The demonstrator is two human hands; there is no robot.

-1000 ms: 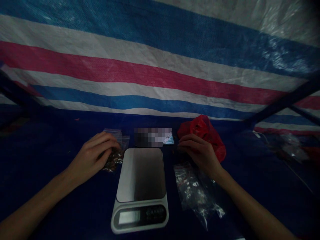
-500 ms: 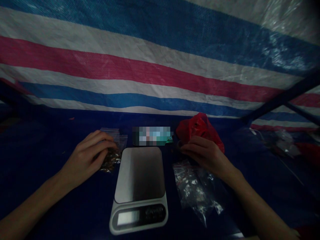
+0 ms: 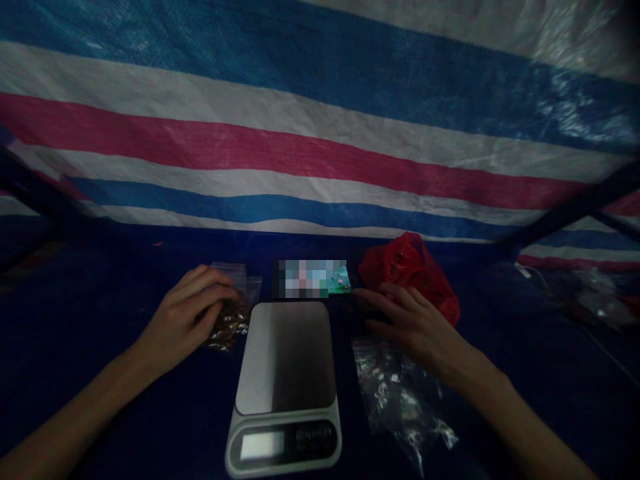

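My left hand (image 3: 193,307) is at the left of the kitchen scale, its curled fingers gripping the side of a clear zip-lock bag (image 3: 230,327) filled with small brownish pieces. More zip-lock bags overlap there. My right hand (image 3: 407,317) is open, its fingers apart, in front of a crumpled red plastic bag (image 3: 407,257). Whether its fingertips touch the red bag I cannot tell. Below that hand lies a pile of clear zip-lock bags (image 3: 395,393). Between my hands stands the kitchen scale (image 3: 287,360), its steel plate bare and its display lit but unreadable.
Behind the scale lies a phone (image 3: 340,279) with a lit, partly blurred screen. A striped tarpaulin sheet (image 3: 300,147) rises behind the dark blue surface (image 3: 165,420). A dark bar (image 3: 555,210) slants at the right, with a thin cable (image 3: 607,353) below it.
My right hand's fingers have spread from a closed pinch beside the red bag. The left hand stays at the filled bags. The view has shifted slightly.
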